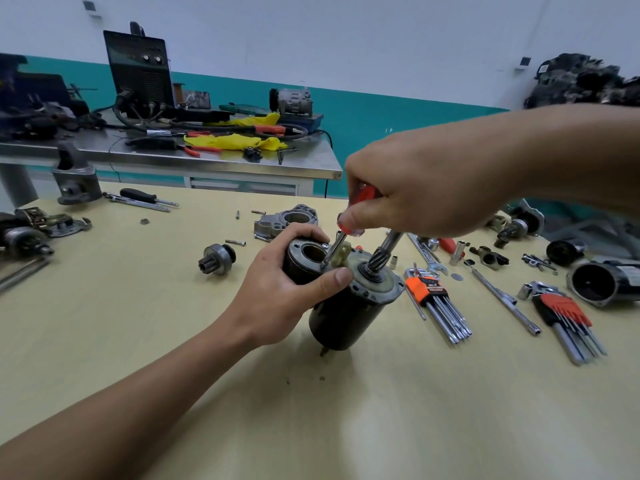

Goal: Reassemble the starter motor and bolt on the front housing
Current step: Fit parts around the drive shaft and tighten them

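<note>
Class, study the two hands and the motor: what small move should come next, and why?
Probably twist the screwdriver to tighten there: the right hand grips its red handle, its tip sits on the end face of the motor, and the left hand grips the motor, steadying it.

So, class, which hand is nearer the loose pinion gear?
Left. The left hand grips the starter motor right of the pinion gear; the right hand holds a screwdriver farther right, above the motor.

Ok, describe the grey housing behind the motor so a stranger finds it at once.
On the yellow table, look just beyond the left hand gripping the black motor. The housing lies there: pale grey casting with a big round bore, unlike the small dark pinion to its left.
</note>
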The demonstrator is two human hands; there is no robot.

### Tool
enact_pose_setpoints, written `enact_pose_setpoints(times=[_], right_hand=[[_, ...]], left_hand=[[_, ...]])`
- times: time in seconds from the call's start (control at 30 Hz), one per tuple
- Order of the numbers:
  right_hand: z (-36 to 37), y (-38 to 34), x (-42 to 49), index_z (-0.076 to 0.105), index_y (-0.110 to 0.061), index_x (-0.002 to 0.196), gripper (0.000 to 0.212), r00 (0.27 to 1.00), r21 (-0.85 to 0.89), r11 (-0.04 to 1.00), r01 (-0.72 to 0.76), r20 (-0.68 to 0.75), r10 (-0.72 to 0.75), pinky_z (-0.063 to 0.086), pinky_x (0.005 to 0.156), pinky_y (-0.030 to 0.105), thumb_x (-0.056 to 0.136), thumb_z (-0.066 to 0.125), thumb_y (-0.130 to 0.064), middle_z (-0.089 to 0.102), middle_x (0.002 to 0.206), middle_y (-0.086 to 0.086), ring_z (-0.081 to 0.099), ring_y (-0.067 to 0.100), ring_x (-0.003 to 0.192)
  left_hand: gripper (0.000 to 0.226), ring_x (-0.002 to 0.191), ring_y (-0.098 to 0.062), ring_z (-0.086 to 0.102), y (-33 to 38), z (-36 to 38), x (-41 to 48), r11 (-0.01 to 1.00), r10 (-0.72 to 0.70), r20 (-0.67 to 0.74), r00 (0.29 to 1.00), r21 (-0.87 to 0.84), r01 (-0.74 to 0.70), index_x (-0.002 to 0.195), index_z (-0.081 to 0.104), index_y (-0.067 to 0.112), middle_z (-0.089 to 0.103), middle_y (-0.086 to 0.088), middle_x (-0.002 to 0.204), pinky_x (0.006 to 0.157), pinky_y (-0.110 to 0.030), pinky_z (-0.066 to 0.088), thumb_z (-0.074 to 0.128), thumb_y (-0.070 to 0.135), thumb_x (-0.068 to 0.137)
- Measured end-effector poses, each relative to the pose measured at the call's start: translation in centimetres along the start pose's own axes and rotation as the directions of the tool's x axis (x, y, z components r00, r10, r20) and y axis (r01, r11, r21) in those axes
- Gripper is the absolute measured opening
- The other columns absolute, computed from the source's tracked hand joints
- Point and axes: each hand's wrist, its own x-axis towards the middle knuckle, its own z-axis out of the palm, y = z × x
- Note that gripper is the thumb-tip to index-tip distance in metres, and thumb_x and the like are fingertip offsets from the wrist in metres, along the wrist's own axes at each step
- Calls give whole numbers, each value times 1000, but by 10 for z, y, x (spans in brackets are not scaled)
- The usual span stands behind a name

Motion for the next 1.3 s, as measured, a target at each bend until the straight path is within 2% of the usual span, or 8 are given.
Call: enact_pose_setpoints(times=[0.1, 0.23, 0.47, 0.7, 0.8, 0.97, 1.17, 1.3], right_hand=[[8, -6, 3, 47, -31, 60, 46, 990, -11, 1000, -8, -142, 7, 32, 41, 24, 103, 39, -43, 45, 58, -1, 42, 19, 51], [11, -8, 3, 38, -33, 64, 41, 948, -73, 993, 98, -297, -115, 30, 46, 24, 103, 35, -46, 43, 60, -9, 42, 14, 52], [6, 4, 3, 42, -25, 87, 42, 920, -265, 904, 336, -112, -375, 31, 46, 27, 94, 14, -56, 51, 70, -6, 48, 19, 59], [2, -4, 21, 50, -28, 68, 46, 992, -2, 993, 121, 25, -121, 36, 46, 25, 104, 30, -49, 56, 65, -2, 49, 12, 54], [2, 1, 13, 61, -25, 86, 49, 970, -36, 970, 239, 57, -237, 40, 49, 25, 89, 40, -68, 58, 70, -9, 54, 8, 60], [7, 10, 15, 64, -16, 88, 37, 780, -452, 734, 507, -123, -614, 28, 44, 24, 98, 47, -48, 58, 69, 0, 40, 19, 52], [13, -5, 26, 47, -17, 52, 52, 974, -19, 985, 171, -147, -172, 33, 39, 28, 99, 41, -39, 39, 43, -2, 38, 19, 40], [10, -5, 34, 57, -12, 56, 46, 959, 379, 881, -285, 111, 262, 34, 35, 19, 97, 54, -33, 50, 39, -2, 42, 13, 33]], left_hand=[[36, 70, -3, 65, 1, 0, 0, 1000, -10, 5, 1000, -19, 10, 102, 60, 32, 67, 13, 83, 58, -19, 52, 82, 41, 74], [36, 77, -4, 68, 2, 1, 1, 1000, 4, 4, 1000, 4, -4, 103, 61, 33, 69, 12, 87, 63, -19, 53, 82, 44, 75], [40, 75, -7, 66, 1, 1, 0, 1000, -6, -8, 1000, 27, 6, 104, 60, 28, 67, 11, 84, 64, -19, 52, 81, 44, 73], [47, 88, -11, 69, 1, 4, 0, 999, -20, -21, 1000, 36, 21, 107, 61, 24, 70, 6, 94, 74, -22, 54, 83, 43, 70], [45, 84, -9, 68, 4, 2, -1, 998, -21, -14, 1000, 51, 21, 107, 61, 25, 69, 6, 93, 71, -19, 53, 82, 43, 71], [53, 95, -22, 70, 3, 6, 0, 997, -32, -17, 999, 68, 33, 113, 61, 20, 71, -4, 101, 82, -40, 59, 84, 42, 71], [49, 93, -21, 70, 0, 4, -2, 999, -40, -52, 998, 27, 42, 107, 61, 24, 70, 1, 97, 79, -40, 59, 85, 45, 70], [48, 90, -14, 70, 2, 6, -2, 998, -24, -53, 998, 51, 27, 105, 60, 29, 67, 11, 96, 72, -24, 56, 84, 48, 69]])
